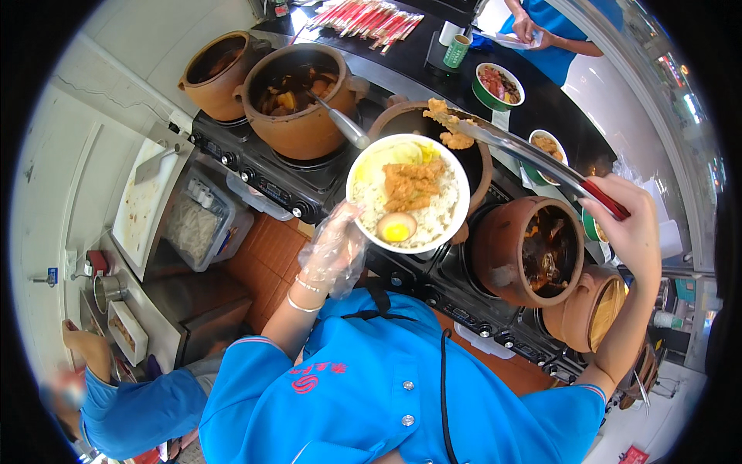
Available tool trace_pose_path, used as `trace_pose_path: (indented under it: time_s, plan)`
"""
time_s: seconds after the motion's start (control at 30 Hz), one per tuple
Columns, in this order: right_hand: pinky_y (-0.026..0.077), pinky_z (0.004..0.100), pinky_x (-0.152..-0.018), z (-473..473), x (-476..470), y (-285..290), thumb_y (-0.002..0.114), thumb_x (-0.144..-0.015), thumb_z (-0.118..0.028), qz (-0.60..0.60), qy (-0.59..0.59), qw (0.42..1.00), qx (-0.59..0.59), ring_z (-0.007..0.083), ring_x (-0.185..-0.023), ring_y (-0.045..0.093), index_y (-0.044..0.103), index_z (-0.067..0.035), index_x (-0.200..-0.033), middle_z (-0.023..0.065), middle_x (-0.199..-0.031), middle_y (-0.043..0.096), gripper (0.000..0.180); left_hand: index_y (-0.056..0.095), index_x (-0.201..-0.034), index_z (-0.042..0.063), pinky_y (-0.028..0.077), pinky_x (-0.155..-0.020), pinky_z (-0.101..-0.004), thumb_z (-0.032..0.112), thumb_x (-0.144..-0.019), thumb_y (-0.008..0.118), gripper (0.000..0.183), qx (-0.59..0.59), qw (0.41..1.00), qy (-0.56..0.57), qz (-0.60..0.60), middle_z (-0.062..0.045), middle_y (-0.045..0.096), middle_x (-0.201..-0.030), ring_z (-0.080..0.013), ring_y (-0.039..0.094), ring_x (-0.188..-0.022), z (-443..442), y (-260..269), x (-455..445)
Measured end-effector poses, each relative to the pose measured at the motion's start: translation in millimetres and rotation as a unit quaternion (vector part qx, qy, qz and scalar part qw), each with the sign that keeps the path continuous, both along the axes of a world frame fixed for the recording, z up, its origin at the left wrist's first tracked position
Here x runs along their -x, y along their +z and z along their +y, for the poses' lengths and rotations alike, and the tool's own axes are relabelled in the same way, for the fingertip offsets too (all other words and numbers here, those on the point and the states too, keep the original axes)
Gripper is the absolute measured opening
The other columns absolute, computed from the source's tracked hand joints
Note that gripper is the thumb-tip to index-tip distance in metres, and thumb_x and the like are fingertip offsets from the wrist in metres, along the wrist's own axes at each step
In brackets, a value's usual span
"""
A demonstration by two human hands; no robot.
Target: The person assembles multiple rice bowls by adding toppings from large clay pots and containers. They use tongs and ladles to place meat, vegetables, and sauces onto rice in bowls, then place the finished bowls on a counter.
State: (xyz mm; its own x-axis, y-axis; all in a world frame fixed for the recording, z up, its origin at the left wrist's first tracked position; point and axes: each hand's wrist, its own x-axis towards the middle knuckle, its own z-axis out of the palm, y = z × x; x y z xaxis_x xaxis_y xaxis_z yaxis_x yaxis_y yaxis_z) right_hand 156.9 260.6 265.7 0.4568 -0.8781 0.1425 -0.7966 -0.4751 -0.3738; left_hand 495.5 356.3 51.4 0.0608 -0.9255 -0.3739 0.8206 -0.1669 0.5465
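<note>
My left hand, in a clear plastic glove, holds up a white-rimmed bowl of rice. In the bowl lie fried meat pieces, a halved egg and pale sliced vegetables. My bare right hand grips the red handles of metal tongs. The tongs' tips hold fried meat, above and right of the bowl. Behind the bowl stands a clay pot, largely hidden.
Clay pots of dark broth stand on black stoves; a ladle leans in one. Filled green bowls and packaged chopsticks lie on the black counter. Co-workers are at the lower left and upper right.
</note>
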Motion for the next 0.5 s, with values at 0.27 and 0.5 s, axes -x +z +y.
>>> trace_pose_path:
  time_s: [0.27,0.5]
  plan:
    - [0.042,0.03,-0.056,53,-1,3,0.073,-0.069,-0.005,0.037,0.014,0.998,-0.042,0.0256,-0.059,0.054,0.064,0.004,-0.094,0.0126,-0.073,0.056,0.028,0.044,-0.131,0.001,0.046,-0.098,-0.0384,0.012,-0.087,0.057,0.047,0.041,0.998,-0.048,0.02,-0.013,0.053,-0.129,-0.0225,0.054,-0.116,-21,9,22]
    - [0.039,0.0267,-0.051,56,11,7,0.076,-0.067,-0.012,0.009,0.024,0.999,-0.039,0.0204,-0.056,0.051,0.064,0.002,-0.097,0.0104,-0.073,0.055,0.035,0.044,-0.132,0.002,0.046,-0.098,-0.0371,0.015,-0.089,0.054,0.046,0.064,0.997,-0.038,0.012,-0.012,0.052,-0.131,-0.023,0.053,-0.118,-28,6,18]
